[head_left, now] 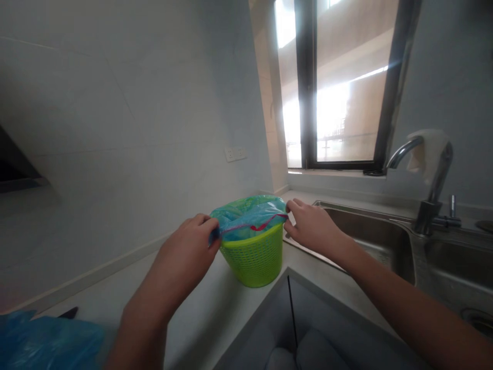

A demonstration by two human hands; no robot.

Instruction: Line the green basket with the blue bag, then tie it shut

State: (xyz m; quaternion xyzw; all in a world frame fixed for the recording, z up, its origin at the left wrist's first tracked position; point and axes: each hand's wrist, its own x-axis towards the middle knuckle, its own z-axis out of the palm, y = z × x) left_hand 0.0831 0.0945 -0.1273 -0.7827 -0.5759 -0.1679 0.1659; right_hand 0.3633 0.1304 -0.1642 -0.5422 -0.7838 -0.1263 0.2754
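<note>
A bright green woven plastic basket (254,262) stands upright on the counter near its front edge. Inside it lies a blue-green plastic bag (246,211), its mouth spread over the basket's opening, with a red drawstring along the near edge. My left hand (194,244) pinches the bag's edge at the left side of the rim. At the right side, my right hand (310,223) grips the same edge between thumb and fingers. The near edge is drawn taut between both hands, just above the basket's front rim. The basket's bottom inside is hidden.
A steel double sink (418,257) lies to the right, with a tap (435,190) that has a pale cloth (425,149) draped over it. Another blue plastic bag (50,339) rests at the lower left of the counter (196,318). A wall socket (235,153) is behind.
</note>
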